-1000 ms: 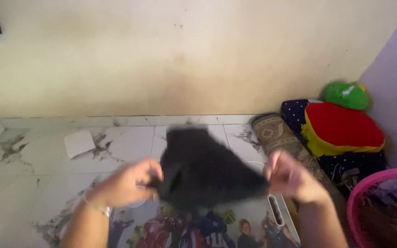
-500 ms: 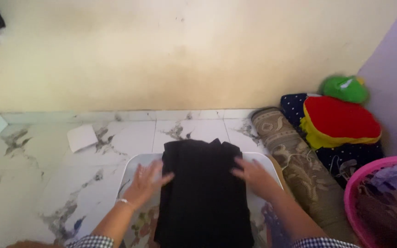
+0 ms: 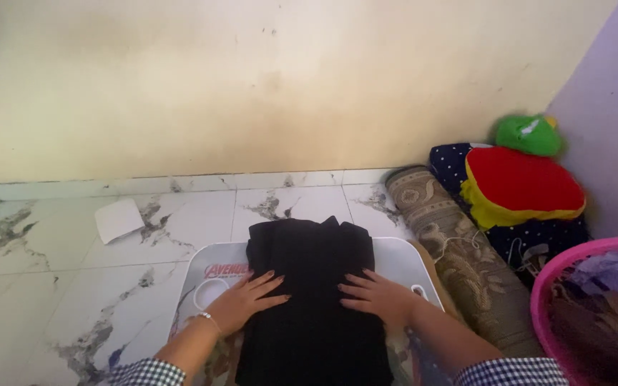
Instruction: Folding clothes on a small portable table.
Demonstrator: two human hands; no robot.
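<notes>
Nearest the camera, two checked sleeves frame the view, and both hands lie flat on a black garment (image 3: 309, 300). The left hand (image 3: 248, 304) presses on the cloth's left half, fingers spread wide and gripping nothing; a thin bracelet sits at the wrist. The right hand (image 3: 379, 297) rests palm down on the right half, fingers likewise splayed and holding nothing. The garment lies folded lengthwise on a small white desk (image 3: 398, 254) with a printed top, its far end hanging just over the desk's far edge.

This looks like the smoothing step of folding: the cloth is laid out and is being pressed flat. A next move would probably call for sliding the palms outward to clear creases, then pinching an end to fold it over, keeping the edges in line.

To the right, a pink basket (image 3: 548, 286) holds mixed clothes. Beyond it lie a rolled patterned rug (image 3: 441, 229) and a red and yellow cushion (image 3: 520, 189) with a green plush toy (image 3: 528, 136) above. On the marble floor (image 3: 51, 271) to the left lies a white sheet of paper (image 3: 118, 219), near the cream wall (image 3: 252, 86).
</notes>
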